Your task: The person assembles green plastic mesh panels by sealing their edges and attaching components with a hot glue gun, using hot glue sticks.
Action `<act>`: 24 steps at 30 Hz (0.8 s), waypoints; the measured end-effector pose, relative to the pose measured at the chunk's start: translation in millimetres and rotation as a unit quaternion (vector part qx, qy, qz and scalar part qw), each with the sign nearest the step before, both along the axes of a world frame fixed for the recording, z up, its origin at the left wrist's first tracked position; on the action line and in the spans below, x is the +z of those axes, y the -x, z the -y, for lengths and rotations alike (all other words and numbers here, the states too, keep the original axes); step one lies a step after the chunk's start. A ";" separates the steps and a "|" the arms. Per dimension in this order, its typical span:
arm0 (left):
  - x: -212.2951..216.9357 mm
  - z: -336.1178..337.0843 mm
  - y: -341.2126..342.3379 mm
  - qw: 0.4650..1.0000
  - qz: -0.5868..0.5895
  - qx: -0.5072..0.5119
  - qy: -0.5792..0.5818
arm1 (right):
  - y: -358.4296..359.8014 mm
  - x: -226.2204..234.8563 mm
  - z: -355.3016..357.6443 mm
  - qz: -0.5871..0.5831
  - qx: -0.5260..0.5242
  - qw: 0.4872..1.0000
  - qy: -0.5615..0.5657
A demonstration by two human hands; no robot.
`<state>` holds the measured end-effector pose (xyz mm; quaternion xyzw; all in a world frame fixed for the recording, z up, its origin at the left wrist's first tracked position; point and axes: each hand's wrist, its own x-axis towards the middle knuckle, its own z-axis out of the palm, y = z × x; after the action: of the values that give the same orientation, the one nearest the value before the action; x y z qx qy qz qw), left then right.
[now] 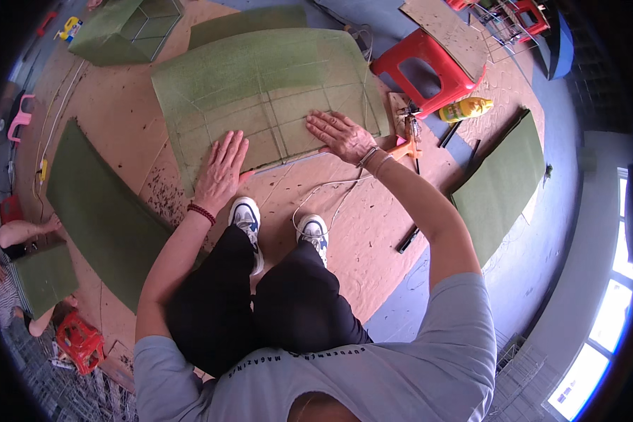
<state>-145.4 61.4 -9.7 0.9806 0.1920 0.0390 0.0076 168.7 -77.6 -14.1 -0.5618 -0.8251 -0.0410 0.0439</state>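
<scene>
A large green felt sheet (pixel 260 77) lies over a wire grid on the brown board floor in front of me. My left hand (pixel 221 172) presses flat on its near edge, fingers spread, with a red bead bracelet at the wrist. Flat on the sheet's near right part rests my right hand (pixel 339 133), fingers apart, with thin bands at the wrist. Neither hand holds anything. My two white and blue shoes (pixel 247 219) are just below the sheet's edge.
A red plastic stool (pixel 429 70), a yellow bottle (pixel 465 109) and an orange glue gun (pixel 409 144) with white cord lie to the right. Green sheets lie left (pixel 98 204), right (pixel 503 183) and far left (pixel 116 32). Another person's arm (pixel 21 232) shows at left.
</scene>
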 end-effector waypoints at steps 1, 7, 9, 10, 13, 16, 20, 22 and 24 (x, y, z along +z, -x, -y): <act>-1.0 0.2 -0.2 1.000 -0.010 0.005 0.000 | 0.4 -1.5 -0.4 0.013 0.000 1.000 -0.011; 3.4 1.3 1.1 1.000 0.015 0.000 0.018 | 3.1 7.6 -0.9 0.031 -0.011 0.999 -0.005; 5.4 2.0 1.8 1.000 0.019 0.001 0.013 | 15.1 15.2 -0.8 0.044 -0.022 0.999 0.013; 5.6 2.9 2.5 1.000 0.026 0.001 0.008 | 25.2 18.5 -1.8 0.038 -0.041 0.998 0.030; 1.9 2.6 4.9 1.000 0.007 0.010 0.012 | 70.0 20.4 -22.0 -0.014 0.002 1.000 0.010; -4.2 -0.3 4.8 1.000 -0.002 0.013 -0.023 | 117.5 9.0 -49.8 -0.042 0.024 0.998 -0.038; -5.3 1.3 6.1 1.000 0.011 0.011 -0.025 | 122.3 1.7 -56.6 0.022 0.007 1.000 0.000; -1.7 -0.5 10.4 0.998 -0.006 -0.006 -0.068 | 120.3 0.4 -55.4 -0.001 0.020 0.999 -0.040; 2.4 -2.3 21.6 0.999 0.021 0.007 -0.027 | 119.5 -0.8 -54.4 -0.004 0.009 1.000 -0.022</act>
<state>-167.0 63.7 -7.3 0.9780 0.1979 0.0645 -0.0156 49.3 -23.2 -14.9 -0.5534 -0.8288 -0.0566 0.0605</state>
